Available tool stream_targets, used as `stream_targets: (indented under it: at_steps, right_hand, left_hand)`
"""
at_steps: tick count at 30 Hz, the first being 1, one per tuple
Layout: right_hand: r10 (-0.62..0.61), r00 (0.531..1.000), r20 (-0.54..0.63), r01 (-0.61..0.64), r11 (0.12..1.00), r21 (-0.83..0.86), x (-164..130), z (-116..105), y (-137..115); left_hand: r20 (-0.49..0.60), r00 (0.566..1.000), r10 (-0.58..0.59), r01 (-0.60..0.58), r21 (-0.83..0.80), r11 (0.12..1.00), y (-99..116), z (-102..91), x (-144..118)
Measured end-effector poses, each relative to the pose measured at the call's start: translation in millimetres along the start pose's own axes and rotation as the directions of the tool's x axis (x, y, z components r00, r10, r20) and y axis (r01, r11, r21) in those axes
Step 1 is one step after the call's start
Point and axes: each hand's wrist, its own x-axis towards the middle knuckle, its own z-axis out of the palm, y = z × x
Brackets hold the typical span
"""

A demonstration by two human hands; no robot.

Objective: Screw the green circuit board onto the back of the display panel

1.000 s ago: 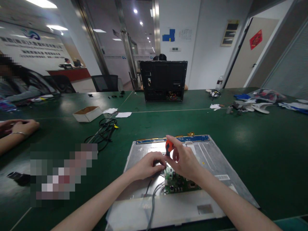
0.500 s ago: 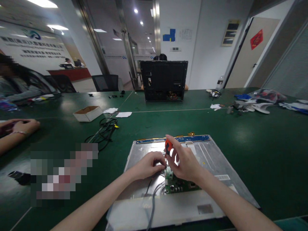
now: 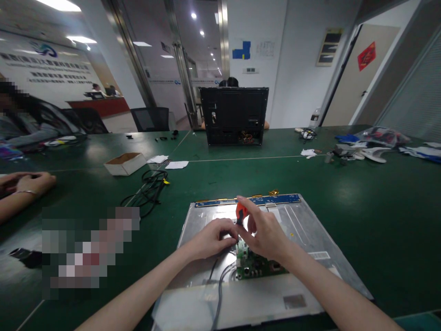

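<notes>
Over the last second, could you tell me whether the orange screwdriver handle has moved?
Barely. The orange screwdriver handle, held in the right hand, has sunk slightly toward the green circuit board, judged against the blue strip on the panel's far edge.

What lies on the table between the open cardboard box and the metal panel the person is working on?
In the head view, a tangle of black cables lies on the green table between the cardboard box and the metal panel; otherwise bare mat.
</notes>
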Motion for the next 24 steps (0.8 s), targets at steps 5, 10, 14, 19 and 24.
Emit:
stream_targets:
  at_steps: [5,10,14,19,24]
  right_hand:
    - [0.036,0.999,0.005,-0.036,0.999,0.039,0.3,-0.2,-0.2]
    - [0.032,0.999,0.041,-0.035,0.997,0.076,-1.4,-1.7,-1.4]
    - [0.023,0.996,0.086,-0.029,0.997,0.068,-1.5,-3.6,-2.5]
    - [0.03,0.995,0.1,-0.036,0.997,0.062,-0.9,-4.3,-2.5]
    - [0.002,0.999,0.036,-0.003,1.0,0.028,-0.8,-1.8,-1.2]
  left_hand:
    - [0.008,1.0,-0.006,0.006,-0.007,1.0,1.7,0.0,-0.1]
    - [0.013,1.0,0.011,-0.011,-0.002,1.0,0.7,0.6,0.1]
    - [-0.008,1.0,0.013,-0.013,0.004,1.0,-0.8,1.4,0.3]
    - [0.002,1.0,-0.004,0.004,0.014,1.0,0.1,1.5,0.1]
    - [-0.004,1.0,-0.003,0.003,0.007,1.0,-1.3,1.7,0.2]
